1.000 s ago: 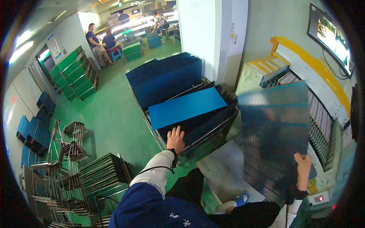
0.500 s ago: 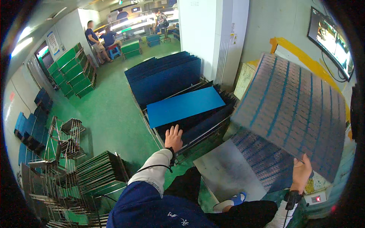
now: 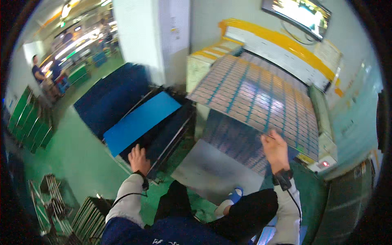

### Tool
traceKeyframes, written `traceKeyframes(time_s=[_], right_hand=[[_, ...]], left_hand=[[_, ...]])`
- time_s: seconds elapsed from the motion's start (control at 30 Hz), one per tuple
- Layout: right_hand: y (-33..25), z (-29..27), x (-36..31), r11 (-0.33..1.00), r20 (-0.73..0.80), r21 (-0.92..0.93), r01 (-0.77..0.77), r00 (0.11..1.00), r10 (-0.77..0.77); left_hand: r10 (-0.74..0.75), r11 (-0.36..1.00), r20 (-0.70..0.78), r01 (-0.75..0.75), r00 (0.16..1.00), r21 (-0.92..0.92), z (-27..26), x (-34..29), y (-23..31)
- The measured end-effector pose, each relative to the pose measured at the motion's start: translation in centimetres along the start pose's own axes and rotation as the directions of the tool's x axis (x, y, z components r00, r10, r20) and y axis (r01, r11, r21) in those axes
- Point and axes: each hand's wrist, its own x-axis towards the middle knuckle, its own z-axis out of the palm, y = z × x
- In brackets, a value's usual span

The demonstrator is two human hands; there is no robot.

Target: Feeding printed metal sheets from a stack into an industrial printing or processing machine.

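My right hand [image 3: 275, 150] is closed in a pinch on the near edge of a large thin patterned panel [image 3: 257, 96], printed with rows of small marks and teal stripes. The panel tilts over a pale machine or bench, and light glares off its top. My left hand [image 3: 139, 159] has its fingers apart and holds nothing. It is at the near edge of a rack, close to a bright blue panel [image 3: 141, 122] that lies aslant there. Dark blue panels [image 3: 110, 98] stand in rows in the same rack.
A grey sheet [image 3: 212, 169] leans by my feet, below a second patterned surface [image 3: 232, 141]. A lit screen [image 3: 300, 16] hangs on the wall. Metal racks [image 3: 51, 196] stand at lower left, green panels [image 3: 30, 118] farther off. People [image 3: 41, 75] are in the back left.
My view has turned right, so the rack appears farther left. The patterned panel has tipped flatter and lies farther back over the pale machine, still in my right hand.
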Motion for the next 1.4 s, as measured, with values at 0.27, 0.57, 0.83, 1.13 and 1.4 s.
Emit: traceKeyframes(time_s=[0.27,0.57,0.83,1.13,1.4], right_hand=[[-1.0,1.3,-0.8,0.991,-0.024,0.127,0.046,0.999,-0.043],[0.1,0.2,0.3,0.992,-0.054,0.125,-0.007,0.998,0.014],[0.3,-1.1,2.1,0.996,-0.144,0.079,-0.029,0.989,0.040],[0.8,-2.1,4.0,0.999,-0.170,0.011,-0.040,0.985,0.041],[0.6,-2.4,5.4,1.000,-0.153,0.010,0.007,0.988,-0.006]], left_hand=[[-0.023,1.000,0.097,0.023,0.995,0.007,0.0,0.3,0.4],[-0.038,0.999,0.094,0.036,0.995,0.027,-0.8,0.5,0.6],[-0.028,0.999,0.063,0.026,0.998,0.027,0.1,0.2,0.0],[-0.038,0.997,0.078,0.032,0.996,0.070,1.1,0.0,-0.5],[-0.013,0.998,0.047,0.010,0.999,0.059,1.1,-0.3,-0.2]])
